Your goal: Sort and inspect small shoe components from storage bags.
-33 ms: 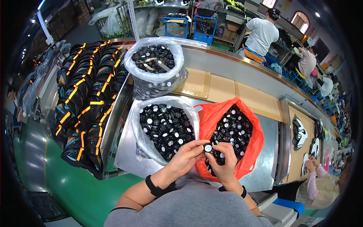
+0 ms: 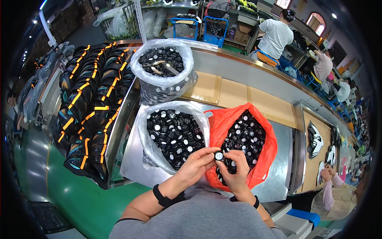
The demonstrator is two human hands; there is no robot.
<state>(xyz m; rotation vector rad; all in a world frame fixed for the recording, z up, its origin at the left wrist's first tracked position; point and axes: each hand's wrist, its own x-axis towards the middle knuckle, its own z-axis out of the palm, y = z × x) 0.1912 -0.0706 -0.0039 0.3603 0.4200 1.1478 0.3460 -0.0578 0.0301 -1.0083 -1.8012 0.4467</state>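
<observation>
Between my two hands is a small round black piece with a white face (image 2: 219,155). My left hand (image 2: 197,163) pinches it from the left, and the fingers of my right hand (image 2: 235,169) close on its right side. Both hands are over the near edge of a red plastic bag (image 2: 269,149), which is full of similar black pieces (image 2: 243,135). Left of it stands an open clear plastic bag (image 2: 148,149), also filled with black pieces, many showing white round faces.
Behind is another clear bag (image 2: 163,81) of black pieces with tools on top. Cardboard (image 2: 232,92) lines the metal table's back. Stacked black items with orange strips (image 2: 89,107) lie left. A co-worker (image 2: 338,195) handles white-and-black pieces at right; a seated person (image 2: 276,38) is beyond the partition.
</observation>
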